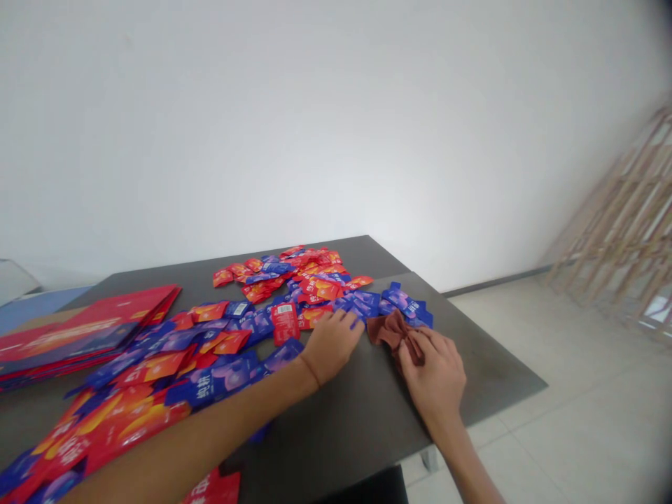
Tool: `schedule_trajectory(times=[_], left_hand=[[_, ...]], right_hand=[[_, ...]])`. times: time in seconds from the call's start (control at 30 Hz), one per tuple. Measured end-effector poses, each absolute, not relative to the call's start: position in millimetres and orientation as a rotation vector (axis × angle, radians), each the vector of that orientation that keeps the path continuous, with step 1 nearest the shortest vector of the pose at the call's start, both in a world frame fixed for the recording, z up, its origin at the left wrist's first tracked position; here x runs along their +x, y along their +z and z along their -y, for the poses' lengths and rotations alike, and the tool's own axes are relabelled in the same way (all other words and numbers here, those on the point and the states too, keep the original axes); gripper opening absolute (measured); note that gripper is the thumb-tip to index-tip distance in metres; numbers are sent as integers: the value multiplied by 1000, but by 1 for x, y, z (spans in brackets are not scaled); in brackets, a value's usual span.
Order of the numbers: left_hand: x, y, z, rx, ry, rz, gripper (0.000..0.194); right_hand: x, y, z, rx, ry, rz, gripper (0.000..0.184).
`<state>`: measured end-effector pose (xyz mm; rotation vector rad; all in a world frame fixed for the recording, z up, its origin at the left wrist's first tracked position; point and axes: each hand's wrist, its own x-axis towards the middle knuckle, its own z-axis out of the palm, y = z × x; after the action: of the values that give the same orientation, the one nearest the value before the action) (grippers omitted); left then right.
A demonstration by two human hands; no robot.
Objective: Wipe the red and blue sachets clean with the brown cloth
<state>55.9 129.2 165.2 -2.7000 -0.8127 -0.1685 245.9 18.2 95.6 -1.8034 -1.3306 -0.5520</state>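
On the dark surface (367, 416), pinching brown cloth (387, 332) with the right hand (438, 367), curling the left hand (332, 346) beside blue packets (363, 302), not showing whether gripping any

Part of the brown cloth (391, 330) is covered by the right hand (435, 371), whose forearm (465, 458) is cut off by the bottom edge. Some packets (220, 378) are hidden behind the left forearm (210, 437); whether any is gripped by the left hand (334, 343) cannot be told. Their smallest print is illegible. The red stack (89, 325) is cropped at left, and the wooden slats (627, 189) are blurred and cropped at right.
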Motion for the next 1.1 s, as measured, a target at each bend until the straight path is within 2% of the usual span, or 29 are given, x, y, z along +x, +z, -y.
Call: schedule_trajectory(times=[0.13, 0.43, 0.63, 0.83, 1.1], left_hand=[[56, 161, -115, -2696, -168, 737, 19], [32, 162, -149, -2606, -147, 771, 32], [10, 164, -145, -2633, -68, 797, 30], [-44, 191, -199, -2419, -20, 1325, 40], [-115, 198, -270, -2190, 172, 1907, 40]], right_hand=[[246, 95, -19, -1784, -543, 1321, 20], [245, 96, -19, -1750, -539, 1383, 21], [246, 95, -18, -1744, -523, 1416, 21], [247, 94, -19, -1754, -528, 1426, 24], [251, 89, -21, -1735, -564, 1441, 30]])
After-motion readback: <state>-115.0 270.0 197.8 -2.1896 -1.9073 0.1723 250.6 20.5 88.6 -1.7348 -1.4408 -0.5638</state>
